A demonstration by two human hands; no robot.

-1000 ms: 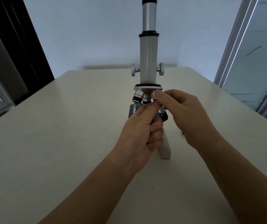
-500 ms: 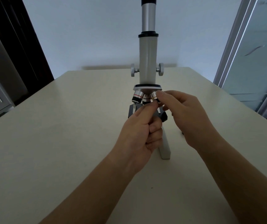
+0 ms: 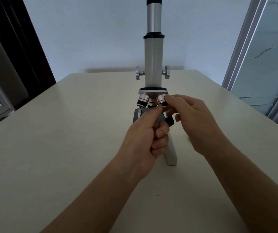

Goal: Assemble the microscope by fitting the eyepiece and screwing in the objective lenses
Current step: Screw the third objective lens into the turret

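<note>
A grey microscope [image 3: 153, 64] stands upright on the table [image 3: 67, 132], its eyepiece [image 3: 153, 0] seated in the top of the tube. Under the nosepiece [image 3: 153, 90] hang three objective lenses: a red-ringed one [image 3: 142, 100] on the left, a dark one [image 3: 151, 103] in the middle, a gold-ringed one [image 3: 161, 99] on the right. My right hand [image 3: 193, 121] pinches the gold-ringed lens with thumb and forefinger. My left hand [image 3: 145, 137] is curled below it, its fingertips touching the bottom of the same lens. The stage is mostly hidden behind my hands.
Two focus knobs [image 3: 139, 74] stick out on either side of the tube. A dark door frame [image 3: 25, 47] stands at the far left and a frosted glass door [image 3: 266, 56] at the right. The microscope's foot [image 3: 171, 155] reaches towards me.
My right fingers have shifted lower around the gold-ringed lens, which shows more now. The left hand has stayed at the lens bottom. The microscope has not moved.
</note>
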